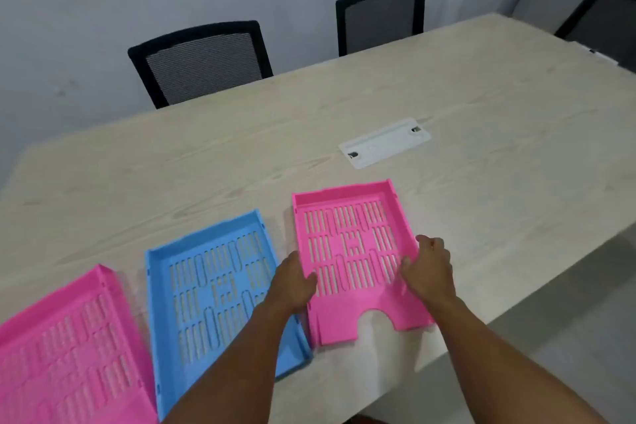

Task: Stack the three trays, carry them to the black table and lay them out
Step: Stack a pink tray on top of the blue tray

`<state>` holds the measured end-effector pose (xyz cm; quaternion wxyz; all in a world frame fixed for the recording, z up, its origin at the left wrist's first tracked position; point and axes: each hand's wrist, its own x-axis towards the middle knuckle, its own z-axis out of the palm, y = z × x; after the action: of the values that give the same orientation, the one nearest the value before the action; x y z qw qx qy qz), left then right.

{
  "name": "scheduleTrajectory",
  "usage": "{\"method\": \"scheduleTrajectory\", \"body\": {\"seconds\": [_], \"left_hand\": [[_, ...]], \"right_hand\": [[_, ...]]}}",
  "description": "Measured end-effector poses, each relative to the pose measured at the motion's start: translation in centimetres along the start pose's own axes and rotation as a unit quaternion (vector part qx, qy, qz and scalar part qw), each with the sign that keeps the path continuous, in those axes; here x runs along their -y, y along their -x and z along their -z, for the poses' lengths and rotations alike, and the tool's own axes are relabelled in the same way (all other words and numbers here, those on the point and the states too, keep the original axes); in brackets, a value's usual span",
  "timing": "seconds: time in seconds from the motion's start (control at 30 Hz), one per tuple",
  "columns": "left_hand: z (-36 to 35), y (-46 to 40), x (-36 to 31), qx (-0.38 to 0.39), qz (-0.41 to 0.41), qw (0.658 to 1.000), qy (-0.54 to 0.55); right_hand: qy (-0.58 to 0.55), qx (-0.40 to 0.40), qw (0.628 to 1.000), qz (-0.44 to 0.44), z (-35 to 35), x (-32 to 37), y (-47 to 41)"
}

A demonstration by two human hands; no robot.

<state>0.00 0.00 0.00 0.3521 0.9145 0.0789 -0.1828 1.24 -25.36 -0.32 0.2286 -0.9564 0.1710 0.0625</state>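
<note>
Three slotted plastic trays lie side by side on a pale wooden table (481, 182). The right pink tray (347, 213) is held on both sides: my left hand (294, 280) grips its left wall and my right hand (428, 268) grips its right wall. This tray looks slightly tilted, its near end with the notch toward me. A blue tray (206, 282) lies in the middle, partly under my left forearm. Another pink tray (69, 348) lies at the far left, cut off by the frame's edge.
A white cable cover plate (384, 143) is set into the table beyond the trays. Black mesh chairs (203, 62) (380, 17) stand along the far side, and a third chair (605, 21) at the right. The table's front edge runs diagonally at the lower right.
</note>
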Motion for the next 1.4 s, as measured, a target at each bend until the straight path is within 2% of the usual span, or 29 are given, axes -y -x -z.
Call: {"method": "scheduleTrajectory", "body": {"seconds": [0.07,0.23,0.47,0.6,0.8,0.97,1.13,1.4], "left_hand": [[-0.6,-0.2,-0.2,0.02,0.031,0.999,0.035],[-1.6,-0.7,-0.1,0.044,0.072,0.993,0.081],[-2.2,-1.0,-0.1,-0.014,0.081,0.994,0.075],[-2.3,-0.6,-0.4,-0.033,0.056,0.992,0.105],[-0.9,-0.4,-2.1,-0.111,-0.008,0.982,0.156],[1.2,-0.2,-1.9,-0.16,-0.022,0.972,0.171],[4.0,1.6,0.2,-0.212,-0.012,0.959,0.188],[7.3,5.9,8.1,-0.333,0.085,0.925,0.162]], "right_hand": [[-0.045,0.006,0.998,-0.041,-0.1,-0.6,-0.5],[-0.054,0.016,0.996,-0.064,-0.9,-1.9,-1.1],[-0.061,0.021,0.996,-0.064,-0.8,-2.7,-2.0],[-0.049,0.014,0.997,-0.054,-0.3,-2.9,-2.4],[-0.089,-0.057,0.994,-0.014,0.9,-1.7,-2.8],[-0.122,-0.101,0.987,0.033,1.6,0.4,-3.0],[-0.148,-0.091,0.981,0.08,0.6,3.8,-2.2],[-0.193,-0.022,0.966,0.168,-4.1,11.2,1.2]]}}
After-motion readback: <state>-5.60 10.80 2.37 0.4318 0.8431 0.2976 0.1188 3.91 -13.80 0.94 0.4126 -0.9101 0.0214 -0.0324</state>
